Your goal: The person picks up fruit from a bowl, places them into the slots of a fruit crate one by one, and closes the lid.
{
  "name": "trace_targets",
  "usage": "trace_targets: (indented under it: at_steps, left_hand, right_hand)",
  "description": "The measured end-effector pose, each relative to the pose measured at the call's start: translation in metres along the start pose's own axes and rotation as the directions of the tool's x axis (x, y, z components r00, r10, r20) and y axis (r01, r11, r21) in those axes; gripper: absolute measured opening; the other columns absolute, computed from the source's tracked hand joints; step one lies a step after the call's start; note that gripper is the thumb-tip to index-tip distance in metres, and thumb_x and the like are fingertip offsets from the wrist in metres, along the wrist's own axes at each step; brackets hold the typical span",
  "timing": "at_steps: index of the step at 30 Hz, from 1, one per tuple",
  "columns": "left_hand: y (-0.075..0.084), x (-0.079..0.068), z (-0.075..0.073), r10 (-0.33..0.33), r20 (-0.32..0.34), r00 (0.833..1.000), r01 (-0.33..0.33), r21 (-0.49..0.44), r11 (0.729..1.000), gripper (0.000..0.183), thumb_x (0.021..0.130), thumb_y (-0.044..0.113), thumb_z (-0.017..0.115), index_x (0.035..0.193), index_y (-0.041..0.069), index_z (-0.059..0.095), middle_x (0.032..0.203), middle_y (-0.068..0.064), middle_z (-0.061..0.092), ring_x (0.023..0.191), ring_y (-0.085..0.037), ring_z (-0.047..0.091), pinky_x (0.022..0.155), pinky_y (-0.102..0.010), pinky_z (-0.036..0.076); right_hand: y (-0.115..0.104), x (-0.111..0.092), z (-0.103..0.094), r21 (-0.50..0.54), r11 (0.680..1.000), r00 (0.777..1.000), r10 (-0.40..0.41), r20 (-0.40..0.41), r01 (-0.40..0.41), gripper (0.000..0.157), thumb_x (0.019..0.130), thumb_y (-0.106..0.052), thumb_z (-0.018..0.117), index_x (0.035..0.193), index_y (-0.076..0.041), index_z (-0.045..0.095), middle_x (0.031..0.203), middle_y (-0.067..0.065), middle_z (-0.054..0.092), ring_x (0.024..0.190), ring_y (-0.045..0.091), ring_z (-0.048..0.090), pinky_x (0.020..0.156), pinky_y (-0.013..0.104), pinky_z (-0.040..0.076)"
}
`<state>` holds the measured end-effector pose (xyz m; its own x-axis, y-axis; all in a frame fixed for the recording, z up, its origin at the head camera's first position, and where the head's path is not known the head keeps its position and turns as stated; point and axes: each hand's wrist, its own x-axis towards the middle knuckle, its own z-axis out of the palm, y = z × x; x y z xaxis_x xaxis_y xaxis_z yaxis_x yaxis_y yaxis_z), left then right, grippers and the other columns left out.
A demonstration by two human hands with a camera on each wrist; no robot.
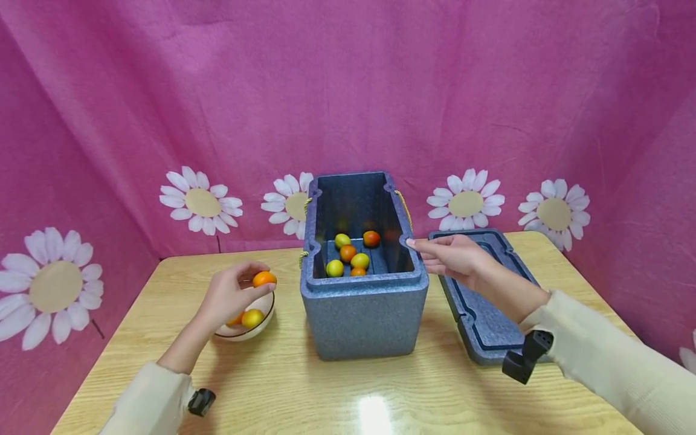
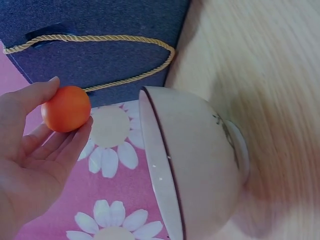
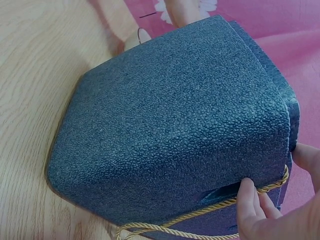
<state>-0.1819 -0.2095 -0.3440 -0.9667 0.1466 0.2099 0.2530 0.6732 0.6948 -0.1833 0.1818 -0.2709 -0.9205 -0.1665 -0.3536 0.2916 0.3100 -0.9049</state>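
My left hand [image 1: 234, 295] is pinching an orange fruit [image 1: 264, 278] over the bowl [image 2: 205, 160], right hand [image 1: 455, 257] gripping the box [image 1: 363, 325] edge, probably so it won't slide on the counter [image 1: 283, 386].

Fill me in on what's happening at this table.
A person's left hand pinches an orange fruit above the bowl, where at least two more fruits lie. The right hand grips the near right edge of the open box, thumb on the rim. Six fruits show inside it. The lid lies flat on the table, to the right of the box.
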Motion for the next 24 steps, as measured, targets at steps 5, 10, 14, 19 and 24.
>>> trace_targets:
  at_steps: [5,10,14,19,24]
  left_hand:
    - [0.007,0.003,-0.002,-0.01,0.013,1.0,0.01,-0.011,1.0,0.037,0.088,0.021,0.073,0.12,0.004,0.064,0.117,-0.016,0.07,0.105,-0.031,0.069,0.092,-0.043,0.057]
    - [0.012,0.005,-0.003,-0.023,0.022,1.0,0.023,-0.027,0.999,0.04,0.089,0.025,0.072,0.123,0.006,0.063,0.12,-0.015,0.069,0.107,-0.031,0.067,0.093,-0.043,0.057]
    - [0.016,0.008,-0.005,0.009,0.007,1.0,-0.008,-0.034,0.999,0.038,0.088,0.023,0.073,0.122,0.006,0.064,0.119,-0.015,0.069,0.105,-0.03,0.068,0.093,-0.043,0.057]
    - [0.024,0.015,-0.007,0.039,-0.019,0.999,-0.04,-0.052,0.998,0.034,0.088,0.02,0.073,0.119,0.007,0.064,0.116,-0.014,0.07,0.104,-0.03,0.068,0.094,-0.044,0.057]
    - [0.032,0.02,-0.01,0.079,-0.065,0.995,-0.082,-0.043,0.996,0.032,0.088,0.018,0.073,0.117,0.007,0.064,0.114,-0.014,0.071,0.102,-0.027,0.068,0.093,-0.041,0.057]
  right_hand:
    - [0.0,-0.001,-0.001,-0.008,1.0,1.0,0.004,-0.008,-0.005,0.086,0.096,-0.044,0.055,0.153,0.008,0.017,0.156,0.028,0.034,0.144,0.036,0.038,0.116,0.041,0.036]
    - [0.001,-0.002,0.0,-0.019,1.0,1.0,-0.003,-0.002,0.003,0.086,0.096,-0.045,0.055,0.152,0.008,0.018,0.155,0.028,0.034,0.144,0.036,0.039,0.116,0.041,0.037]
    - [0.001,-0.002,0.0,-0.027,1.0,1.0,-0.01,0.001,0.01,0.085,0.096,-0.045,0.055,0.152,0.008,0.019,0.155,0.028,0.035,0.144,0.036,0.039,0.115,0.04,0.037]
    - [0.0,-0.002,0.0,-0.028,1.0,1.0,-0.009,-0.001,0.009,0.085,0.096,-0.045,0.055,0.152,0.008,0.019,0.155,0.027,0.034,0.144,0.036,0.039,0.115,0.04,0.037]
    - [0.0,-0.001,0.0,-0.016,1.0,1.0,-0.011,0.007,0.011,0.085,0.096,-0.043,0.055,0.153,0.008,0.017,0.156,0.028,0.033,0.145,0.036,0.037,0.117,0.041,0.035]
